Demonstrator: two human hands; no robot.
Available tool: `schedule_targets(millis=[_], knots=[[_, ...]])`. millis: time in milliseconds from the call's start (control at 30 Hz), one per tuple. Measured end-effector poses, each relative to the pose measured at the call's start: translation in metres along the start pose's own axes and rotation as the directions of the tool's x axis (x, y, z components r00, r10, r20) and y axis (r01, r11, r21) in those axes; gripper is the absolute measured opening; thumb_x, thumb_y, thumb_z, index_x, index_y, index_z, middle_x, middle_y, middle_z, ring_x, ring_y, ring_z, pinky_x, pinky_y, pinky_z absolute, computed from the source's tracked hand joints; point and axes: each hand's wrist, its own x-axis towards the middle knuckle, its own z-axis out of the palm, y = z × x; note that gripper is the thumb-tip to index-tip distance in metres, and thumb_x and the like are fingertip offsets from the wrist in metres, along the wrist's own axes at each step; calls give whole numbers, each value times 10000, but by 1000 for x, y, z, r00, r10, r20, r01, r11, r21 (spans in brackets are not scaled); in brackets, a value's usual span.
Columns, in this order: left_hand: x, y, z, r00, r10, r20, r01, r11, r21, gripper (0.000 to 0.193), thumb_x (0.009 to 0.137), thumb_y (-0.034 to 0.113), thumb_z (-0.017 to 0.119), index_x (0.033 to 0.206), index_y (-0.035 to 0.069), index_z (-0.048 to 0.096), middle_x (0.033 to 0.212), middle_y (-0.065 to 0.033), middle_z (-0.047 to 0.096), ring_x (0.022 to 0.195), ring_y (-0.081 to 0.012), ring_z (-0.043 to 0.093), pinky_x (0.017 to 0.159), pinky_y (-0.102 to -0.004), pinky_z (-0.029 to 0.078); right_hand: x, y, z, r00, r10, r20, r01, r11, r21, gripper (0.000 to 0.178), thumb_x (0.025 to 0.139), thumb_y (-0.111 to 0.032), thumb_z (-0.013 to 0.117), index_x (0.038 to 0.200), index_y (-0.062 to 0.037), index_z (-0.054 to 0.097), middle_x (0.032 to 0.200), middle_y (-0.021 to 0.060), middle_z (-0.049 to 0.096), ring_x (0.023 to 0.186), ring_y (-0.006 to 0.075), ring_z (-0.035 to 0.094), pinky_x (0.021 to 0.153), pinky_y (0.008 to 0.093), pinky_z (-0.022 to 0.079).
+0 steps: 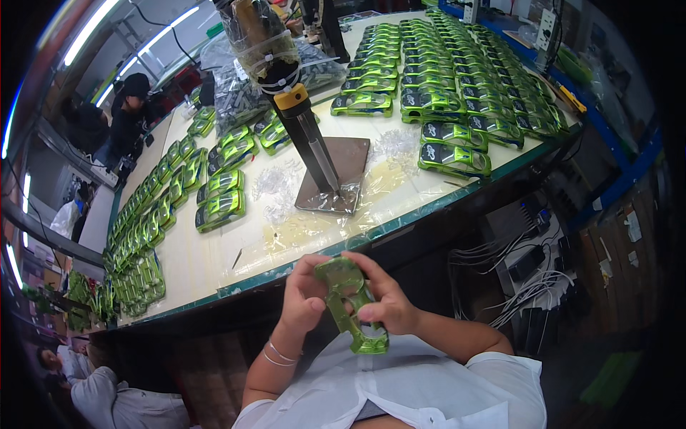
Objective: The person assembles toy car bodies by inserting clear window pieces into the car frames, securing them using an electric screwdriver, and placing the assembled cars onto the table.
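Note:
Between my two hands, in front of my chest, I hold a green toy car body shell (pixel 345 294), tilted, with openings showing through it. The fingers of my left hand (pixel 303 294) wrap its left side. My right hand (pixel 386 297) grips the right side, thumb over the shell's opening. Beyond my hands, a heat-staking or pressing tool (pixel 309 136) with a dark shaft and yellow collar comes down onto a brown metal plate (pixel 345 161) on the table. Scraps of clear plastic (pixel 275 193) lie beside the plate.
Rows of green car bodies (pixel 436 86) cover the table's right side; more rows (pixel 153 204) stand at the left. A bag of small grey parts (pixel 239 93) sits behind the tool. The table edge (pixel 400 225) is green. White cables (pixel 511 293) hang at lower right. Other people (pixel 128 107) sit at left.

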Motion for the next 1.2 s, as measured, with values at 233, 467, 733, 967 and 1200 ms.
schedule_targets(millis=[233,467,733,967,1200], knots=[[-2,-22,21,986,-157,-56,155,987,-28,1099,507,255,813,1313,51,96,1223,-118,336,1065,-266,441,824,-312,423,5,-10,-2,967,113,-230,-12,917,398,681,743,-195,462,1325,-117,116,1005,166,471,725,163,535,611,262,469],[21,-20,33,966,-209,-154,191,973,-128,1117,470,215,829,1307,31,113,1160,-146,405,1009,-251,481,827,-324,440,20,-17,-12,971,102,-217,37,830,557,585,812,-226,430,1313,-138,141,1005,167,488,766,186,562,655,283,491],[44,-9,30,983,-94,-159,90,995,-37,1070,515,259,810,1291,20,113,1030,-145,504,872,-192,569,713,-266,495,46,-32,-12,968,72,-239,75,830,552,550,822,-191,400,1307,-114,153,1026,153,480,774,181,564,651,271,493],[57,1,24,991,-66,-114,74,995,68,1119,456,330,828,1236,18,89,1072,-204,473,1030,-273,479,883,-354,398,55,-49,-4,961,26,-275,106,886,452,576,796,-161,392,1311,-107,140,996,149,480,716,168,555,617,252,476],[68,6,30,992,-58,-116,67,995,79,1116,439,381,826,1218,12,117,1059,-216,470,1007,-269,493,872,-362,406,58,-58,-4,973,9,-230,95,894,437,555,819,-158,387,1308,-108,131,963,134,474,702,156,543,605,249,472]])
